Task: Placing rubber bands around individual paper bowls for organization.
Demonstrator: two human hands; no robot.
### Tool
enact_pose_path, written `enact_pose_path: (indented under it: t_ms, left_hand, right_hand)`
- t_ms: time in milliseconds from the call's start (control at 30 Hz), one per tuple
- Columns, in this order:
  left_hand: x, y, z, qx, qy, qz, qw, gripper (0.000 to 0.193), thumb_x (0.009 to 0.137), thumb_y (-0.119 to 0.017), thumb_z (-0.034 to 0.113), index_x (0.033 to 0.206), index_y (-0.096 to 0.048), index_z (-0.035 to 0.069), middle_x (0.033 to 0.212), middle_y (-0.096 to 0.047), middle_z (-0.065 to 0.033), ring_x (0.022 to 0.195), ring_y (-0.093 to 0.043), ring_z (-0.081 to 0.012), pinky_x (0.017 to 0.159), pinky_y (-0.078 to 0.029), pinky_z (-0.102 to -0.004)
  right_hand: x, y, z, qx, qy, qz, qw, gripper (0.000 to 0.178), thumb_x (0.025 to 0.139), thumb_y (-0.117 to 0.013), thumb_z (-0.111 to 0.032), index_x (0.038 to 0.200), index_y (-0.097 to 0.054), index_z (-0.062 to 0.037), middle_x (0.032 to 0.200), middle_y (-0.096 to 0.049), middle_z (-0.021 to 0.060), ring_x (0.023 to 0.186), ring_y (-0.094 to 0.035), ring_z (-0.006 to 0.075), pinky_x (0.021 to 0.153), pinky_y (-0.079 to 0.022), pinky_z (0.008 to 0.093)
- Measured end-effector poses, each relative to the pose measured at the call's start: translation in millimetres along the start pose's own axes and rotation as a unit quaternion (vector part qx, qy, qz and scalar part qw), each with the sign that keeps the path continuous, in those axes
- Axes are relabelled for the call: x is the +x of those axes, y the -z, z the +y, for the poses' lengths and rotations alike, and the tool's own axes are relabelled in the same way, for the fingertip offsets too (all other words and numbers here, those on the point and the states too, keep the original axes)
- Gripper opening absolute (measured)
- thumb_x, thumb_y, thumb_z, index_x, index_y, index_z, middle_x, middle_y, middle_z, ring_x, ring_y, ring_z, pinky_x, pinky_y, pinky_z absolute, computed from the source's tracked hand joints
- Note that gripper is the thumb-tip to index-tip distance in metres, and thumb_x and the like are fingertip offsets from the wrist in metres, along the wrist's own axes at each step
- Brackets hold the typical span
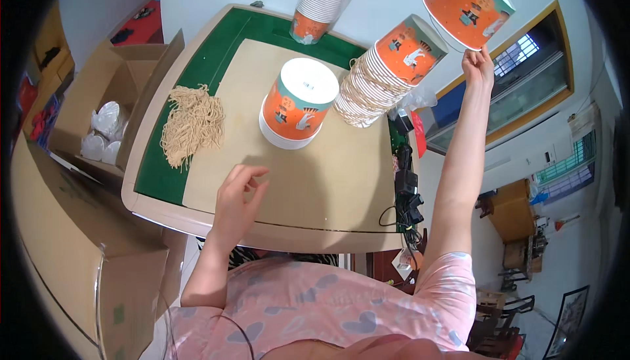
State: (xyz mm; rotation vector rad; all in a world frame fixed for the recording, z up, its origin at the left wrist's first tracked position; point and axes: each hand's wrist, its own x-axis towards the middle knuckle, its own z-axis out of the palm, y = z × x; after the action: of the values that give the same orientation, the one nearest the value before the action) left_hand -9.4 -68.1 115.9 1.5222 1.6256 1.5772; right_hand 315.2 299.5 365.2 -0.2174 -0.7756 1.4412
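My right hand (478,69) is raised at the upper right, its fingers pinched on the lower rim of an upside-down orange paper bucket (467,7). Just left of that bucket leans a tall stack of nested paper buckets (387,71), with beige cord bunched between their rims. My left hand (240,192) hovers over the table's near edge, fingers loosely curled and apart from the thumb, holding nothing. In front of it, an orange and green paper bucket (295,112) stands upside down, with another white rim showing beneath. A heap of beige cords (192,127) lies to the left.
Against the wall rises another tall stack of paper tubs (321,2). Power adapters and black cables (408,186) line the table's right edge. An open cardboard box (98,94) holds white wrapped bundles on the left; a larger carton (85,248) stands nearer.
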Motion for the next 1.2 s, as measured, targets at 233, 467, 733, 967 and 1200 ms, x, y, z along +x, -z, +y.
enact_pose_path:
  t_ms: [233,467,733,967,1200]
  left_hand:
    - [-7.7,7.5,-8.2,0.044,-0.001,0.017,0.999,0.025,0.077,-0.066,-0.003,0.101,-0.061,0.005,0.082,-0.055,-0.0081,0.067,-0.054,-0.0182,0.058,-0.044,-0.0286]
    - [-12.1,7.3,-15.5,0.055,0.014,0.01,0.998,0.025,0.076,-0.066,-0.005,0.1,-0.061,0.004,0.08,-0.054,-0.0089,0.067,-0.054,-0.0189,0.059,-0.045,-0.0285]
    - [-13.7,2.8,-13.9,0.037,0.008,-0.012,0.999,0.022,0.077,-0.065,-0.004,0.098,-0.061,0.003,0.083,-0.056,-0.0101,0.068,-0.057,-0.0203,0.06,-0.046,-0.0292]
    - [-15.6,1.3,-12.0,0.026,0.019,-0.042,0.999,0.021,0.078,-0.064,-0.002,0.098,-0.061,0.002,0.083,-0.055,-0.0102,0.068,-0.057,-0.0207,0.062,-0.046,-0.0295]
    - [-18.2,-2.8,-6.0,0.017,0.021,-0.055,0.998,0.019,0.079,-0.064,0.0,0.097,-0.061,0.002,0.084,-0.056,-0.0103,0.07,-0.057,-0.0214,0.063,-0.046,-0.0296]
  right_hand:
    - [86.4,35.4,-49.6,-0.018,0.078,0.063,0.995,0.014,0.095,-0.042,-0.006,0.086,-0.052,-0.0064,0.066,-0.052,-0.0035,0.041,-0.029,0.0036,0.038,-0.023,0.0193]
    - [38.2,96.7,25.4,-0.022,-0.03,0.143,0.989,0.01,0.093,-0.052,-0.01,0.083,-0.052,-0.0079,0.06,-0.041,-0.0047,0.043,-0.028,0.0048,0.04,-0.021,0.0198]
    - [8.8,123.4,44.2,-0.276,-0.052,0.062,0.958,0.028,0.09,-0.061,-0.019,0.114,-0.049,-0.0124,0.071,-0.05,-0.0012,0.048,-0.042,0.0076,0.042,-0.03,0.0208]
    - [21.5,88.0,3.1,-0.699,0.343,0.076,0.623,0.041,0.081,-0.056,-0.007,0.121,-0.051,-0.0079,0.097,-0.06,0.0119,0.081,-0.062,0.0222,0.068,-0.049,0.0321]
    - [-15.6,-24.8,32.1,-0.854,0.311,-0.055,0.413,0.046,0.074,-0.045,0.004,0.113,-0.063,-0.0123,0.115,-0.061,0.0149,0.106,-0.058,0.0324,0.088,-0.046,0.0411]
